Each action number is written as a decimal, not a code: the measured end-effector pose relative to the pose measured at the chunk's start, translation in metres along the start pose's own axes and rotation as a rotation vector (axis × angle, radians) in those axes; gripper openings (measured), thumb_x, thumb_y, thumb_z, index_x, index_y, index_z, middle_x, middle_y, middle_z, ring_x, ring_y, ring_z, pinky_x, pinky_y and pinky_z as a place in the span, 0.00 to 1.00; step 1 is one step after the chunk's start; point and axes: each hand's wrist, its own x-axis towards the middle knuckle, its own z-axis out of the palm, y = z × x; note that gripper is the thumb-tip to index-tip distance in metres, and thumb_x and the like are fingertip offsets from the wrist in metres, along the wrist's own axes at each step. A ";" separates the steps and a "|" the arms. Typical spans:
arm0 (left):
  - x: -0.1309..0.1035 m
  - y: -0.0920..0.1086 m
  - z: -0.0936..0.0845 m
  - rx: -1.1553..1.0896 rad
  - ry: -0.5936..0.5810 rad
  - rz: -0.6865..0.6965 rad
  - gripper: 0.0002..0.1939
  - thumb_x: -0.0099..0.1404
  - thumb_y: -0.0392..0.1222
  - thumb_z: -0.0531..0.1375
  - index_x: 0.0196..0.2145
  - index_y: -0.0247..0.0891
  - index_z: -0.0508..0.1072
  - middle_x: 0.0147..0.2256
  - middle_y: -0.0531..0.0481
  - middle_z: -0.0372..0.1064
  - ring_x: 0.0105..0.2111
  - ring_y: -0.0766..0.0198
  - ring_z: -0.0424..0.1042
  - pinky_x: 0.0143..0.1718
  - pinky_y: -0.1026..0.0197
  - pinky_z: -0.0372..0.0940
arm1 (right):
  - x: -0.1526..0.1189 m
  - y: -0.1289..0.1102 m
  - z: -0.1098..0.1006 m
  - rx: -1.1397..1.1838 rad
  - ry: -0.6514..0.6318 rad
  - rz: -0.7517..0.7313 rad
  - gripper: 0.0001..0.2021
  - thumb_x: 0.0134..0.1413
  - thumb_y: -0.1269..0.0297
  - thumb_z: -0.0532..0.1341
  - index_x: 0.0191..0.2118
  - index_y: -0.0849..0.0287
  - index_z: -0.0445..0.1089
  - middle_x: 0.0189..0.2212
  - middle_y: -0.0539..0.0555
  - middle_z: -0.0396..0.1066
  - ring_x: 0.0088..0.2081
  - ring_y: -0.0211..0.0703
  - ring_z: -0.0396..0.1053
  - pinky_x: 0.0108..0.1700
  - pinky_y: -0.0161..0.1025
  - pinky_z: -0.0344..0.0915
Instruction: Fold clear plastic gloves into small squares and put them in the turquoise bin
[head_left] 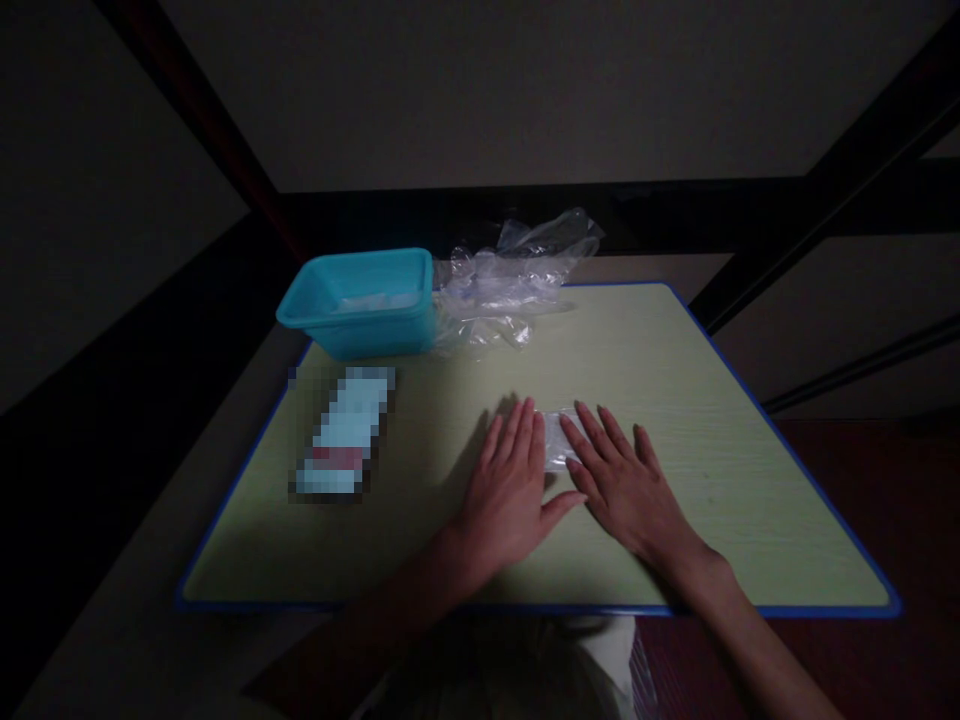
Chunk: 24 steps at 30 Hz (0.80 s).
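A small clear plastic packet lies flat near the middle of the table, partly covered by my hands. My left hand rests palm down on its left end, with fingers straight and thumb stretched to the right. From the other side, my right hand lies over the packet's right part, its fingers spread. The left thumb tip comes close to the right hand. What is inside the packet cannot be made out.
A turquoise plastic basket with whitish packets inside stands at the back left. Beside it lie crumpled clear plastic bags. A pixelated phone-shaped object lies at left. The table has a blue edge; a wall rises behind.
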 end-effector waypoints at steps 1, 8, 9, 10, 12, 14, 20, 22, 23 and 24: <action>0.003 0.010 -0.001 -0.021 0.003 0.011 0.43 0.64 0.63 0.40 0.60 0.19 0.49 0.63 0.31 0.40 0.63 0.50 0.39 0.61 0.49 0.45 | 0.000 0.001 0.001 -0.006 -0.006 -0.013 0.24 0.62 0.62 0.44 0.62 0.57 0.50 0.63 0.56 0.47 0.62 0.55 0.46 0.57 0.60 0.50; 0.020 0.047 0.010 -0.112 -0.040 -0.005 0.45 0.63 0.65 0.39 0.61 0.18 0.47 0.62 0.31 0.40 0.63 0.52 0.41 0.61 0.53 0.47 | -0.004 0.007 0.007 -0.021 0.014 -0.082 0.30 0.57 0.66 0.47 0.65 0.57 0.40 0.63 0.59 0.46 0.62 0.59 0.45 0.55 0.61 0.53; 0.020 0.047 0.011 -0.117 -0.043 -0.020 0.46 0.63 0.66 0.39 0.61 0.17 0.46 0.62 0.31 0.40 0.63 0.51 0.41 0.61 0.53 0.47 | -0.004 0.007 0.007 -0.015 0.021 -0.083 0.31 0.57 0.66 0.48 0.65 0.56 0.38 0.64 0.59 0.46 0.63 0.58 0.44 0.55 0.61 0.52; 0.021 0.047 0.013 -0.119 -0.045 -0.036 0.48 0.62 0.67 0.38 0.61 0.17 0.46 0.62 0.30 0.40 0.63 0.51 0.41 0.61 0.53 0.48 | -0.005 0.007 0.007 -0.007 0.026 -0.084 0.32 0.57 0.66 0.48 0.66 0.55 0.36 0.64 0.58 0.45 0.63 0.58 0.44 0.55 0.62 0.52; 0.021 0.046 0.014 -0.119 -0.047 -0.068 0.49 0.61 0.68 0.37 0.61 0.16 0.46 0.62 0.29 0.40 0.63 0.50 0.41 0.61 0.52 0.48 | -0.005 0.007 0.007 0.007 0.029 -0.081 0.32 0.57 0.65 0.47 0.66 0.54 0.35 0.64 0.57 0.45 0.63 0.58 0.43 0.55 0.62 0.51; 0.021 0.045 0.014 -0.111 -0.050 -0.093 0.50 0.60 0.69 0.37 0.60 0.16 0.47 0.62 0.29 0.41 0.63 0.50 0.41 0.61 0.52 0.48 | -0.005 0.007 0.008 0.015 0.027 -0.077 0.31 0.58 0.64 0.47 0.66 0.53 0.35 0.64 0.57 0.45 0.63 0.57 0.43 0.56 0.62 0.51; 0.020 0.040 0.011 -0.090 -0.073 -0.130 0.52 0.58 0.71 0.38 0.60 0.17 0.49 0.61 0.29 0.42 0.62 0.48 0.41 0.61 0.51 0.48 | -0.004 0.006 0.009 0.002 -0.002 -0.060 0.26 0.60 0.62 0.45 0.63 0.55 0.48 0.64 0.55 0.46 0.63 0.56 0.44 0.57 0.60 0.50; 0.020 0.038 0.013 -0.080 -0.057 -0.155 0.52 0.58 0.71 0.38 0.60 0.17 0.50 0.61 0.28 0.42 0.62 0.48 0.41 0.61 0.50 0.48 | -0.003 0.006 0.009 -0.001 -0.004 -0.043 0.25 0.61 0.61 0.45 0.63 0.56 0.50 0.63 0.56 0.46 0.63 0.56 0.44 0.57 0.60 0.50; 0.019 0.037 0.015 -0.076 -0.045 -0.168 0.52 0.57 0.71 0.37 0.60 0.17 0.51 0.61 0.28 0.42 0.62 0.47 0.42 0.60 0.50 0.49 | -0.003 0.005 0.008 0.000 -0.003 -0.036 0.24 0.61 0.61 0.44 0.62 0.56 0.51 0.63 0.56 0.46 0.63 0.55 0.45 0.57 0.60 0.50; 0.019 0.035 0.016 -0.071 -0.031 -0.179 0.53 0.57 0.72 0.37 0.59 0.17 0.51 0.61 0.28 0.42 0.62 0.47 0.42 0.60 0.49 0.49 | -0.002 0.005 0.008 0.004 -0.001 -0.031 0.24 0.62 0.60 0.44 0.62 0.56 0.51 0.63 0.56 0.46 0.63 0.55 0.45 0.57 0.60 0.50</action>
